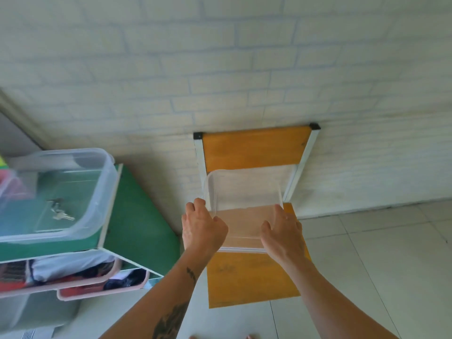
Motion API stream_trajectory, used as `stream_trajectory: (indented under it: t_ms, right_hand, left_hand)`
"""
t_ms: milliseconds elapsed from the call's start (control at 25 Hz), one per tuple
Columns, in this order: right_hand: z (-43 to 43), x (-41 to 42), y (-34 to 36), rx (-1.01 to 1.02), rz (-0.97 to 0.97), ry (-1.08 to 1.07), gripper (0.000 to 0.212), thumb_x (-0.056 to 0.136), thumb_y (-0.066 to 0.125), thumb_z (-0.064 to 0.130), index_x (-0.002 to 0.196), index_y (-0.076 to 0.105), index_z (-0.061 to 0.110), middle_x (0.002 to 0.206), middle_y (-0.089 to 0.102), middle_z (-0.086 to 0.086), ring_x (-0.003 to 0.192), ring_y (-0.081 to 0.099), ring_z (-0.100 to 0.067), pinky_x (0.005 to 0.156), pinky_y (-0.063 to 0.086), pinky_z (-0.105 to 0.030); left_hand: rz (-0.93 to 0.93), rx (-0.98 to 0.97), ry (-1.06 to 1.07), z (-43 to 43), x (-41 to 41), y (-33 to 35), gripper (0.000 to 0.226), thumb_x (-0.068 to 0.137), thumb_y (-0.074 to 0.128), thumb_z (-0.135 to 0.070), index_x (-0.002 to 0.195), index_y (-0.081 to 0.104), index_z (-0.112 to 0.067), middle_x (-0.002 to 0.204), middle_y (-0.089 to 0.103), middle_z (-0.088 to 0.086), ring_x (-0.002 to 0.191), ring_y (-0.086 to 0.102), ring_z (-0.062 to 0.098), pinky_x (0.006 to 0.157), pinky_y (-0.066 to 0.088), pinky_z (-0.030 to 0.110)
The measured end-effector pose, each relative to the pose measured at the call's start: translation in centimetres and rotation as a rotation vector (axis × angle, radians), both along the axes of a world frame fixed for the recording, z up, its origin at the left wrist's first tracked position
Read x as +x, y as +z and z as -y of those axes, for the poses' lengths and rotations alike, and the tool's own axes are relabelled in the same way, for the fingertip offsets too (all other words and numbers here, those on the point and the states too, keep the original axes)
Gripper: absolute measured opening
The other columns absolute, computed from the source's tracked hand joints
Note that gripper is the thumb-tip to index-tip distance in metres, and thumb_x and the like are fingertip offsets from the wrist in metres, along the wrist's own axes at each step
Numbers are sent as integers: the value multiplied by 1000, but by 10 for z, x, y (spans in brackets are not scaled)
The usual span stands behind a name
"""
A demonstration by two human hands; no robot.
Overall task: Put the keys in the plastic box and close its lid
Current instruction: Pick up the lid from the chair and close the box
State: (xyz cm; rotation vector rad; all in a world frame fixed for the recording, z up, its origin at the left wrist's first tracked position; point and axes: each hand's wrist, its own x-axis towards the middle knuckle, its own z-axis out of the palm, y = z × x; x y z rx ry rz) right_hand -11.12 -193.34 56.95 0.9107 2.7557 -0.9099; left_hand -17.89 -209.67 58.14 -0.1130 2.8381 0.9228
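Observation:
A clear plastic box point(58, 192) stands open on the green shelf top at the left, and a bunch of silver keys point(60, 212) lies inside it. At centre I hold the clear plastic lid point(244, 192) tilted up over an orange chair. My left hand point(203, 228) grips the lid's left edge. My right hand point(281, 231) grips its right edge. Both hands are well to the right of the box.
The orange chair point(254, 148) with a white frame stands against the pale brick-pattern wall. The green shelf unit point(137, 216) below the box carries pink-rimmed bins of clothes point(73, 272). Pale floor tiles point(391, 253) spread to the right.

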Motion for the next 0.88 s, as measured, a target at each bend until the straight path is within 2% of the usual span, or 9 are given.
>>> stream_trajectory:
  t_ms: [160, 320, 560, 680, 760, 880]
  right_hand:
    - [17, -7, 52, 28, -59, 80, 59, 97, 35, 41, 151, 23, 21, 145, 38, -16, 131, 37, -35, 101, 40, -48]
    - [45, -17, 88, 66, -114, 132, 58, 97, 34, 43, 151, 26, 21, 142, 41, -15, 127, 40, -34, 95, 41, -46]
    - [108, -43, 121, 60, -175, 196, 56, 96, 34, 44, 148, 29, 23, 143, 40, -13, 128, 38, -33, 96, 40, -48]
    - [161, -59, 127, 40, -174, 234, 55, 95, 33, 44, 146, 33, 22, 146, 39, -14, 131, 37, -34, 100, 41, -49]
    - [199, -67, 128, 20, -159, 255, 59, 95, 33, 44, 150, 28, 22, 151, 34, -15, 136, 33, -35, 104, 36, -50]
    - [255, -81, 127, -3, -153, 298, 60, 95, 33, 42, 150, 27, 20, 150, 34, -17, 136, 33, -36, 106, 35, -51]
  left_hand:
    - [-89, 25, 58, 29, 2, 43, 52, 80, 55, -20, 129, 41, -16, 127, 47, 4, 112, 48, 26, 89, 47, 39]
    - [-154, 63, 96, 60, 1, 78, 53, 79, 57, -20, 130, 42, -14, 126, 48, 5, 110, 50, 27, 89, 50, 42]
    - [-257, 92, 145, 132, -14, 124, 52, 77, 56, -20, 127, 47, -10, 122, 51, 7, 110, 51, 30, 98, 46, 44]
    - [-270, 93, 168, 186, -24, 130, 51, 78, 60, -21, 127, 47, -12, 122, 51, 6, 107, 53, 29, 95, 51, 46]
    - [-274, 84, 183, 225, -32, 130, 50, 79, 61, -20, 127, 48, -12, 123, 51, 7, 108, 53, 29, 94, 52, 47]
    - [-282, 58, 184, 283, -49, 128, 50, 81, 54, -17, 130, 50, -9, 128, 50, 10, 115, 50, 32, 100, 45, 46]
